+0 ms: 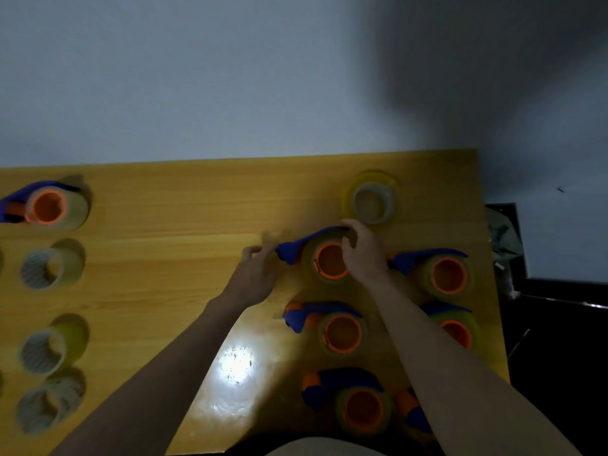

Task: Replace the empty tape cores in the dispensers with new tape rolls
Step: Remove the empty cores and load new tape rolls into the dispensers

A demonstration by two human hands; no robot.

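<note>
At centre frame my right hand [362,255] curls over the dispenser [330,266], my left hand [255,271] too blurred to read; it looks light, slick plastic, best gripped by its blue back.

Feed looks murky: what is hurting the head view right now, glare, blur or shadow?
Head view: dim overall; a glare patch washes out the table between the forearms; the left hand is motion-blurred beside the dispenser that the right hand grips; a broad shadow darkens the wall at upper right; the rolls at the left edge look soft.
</note>
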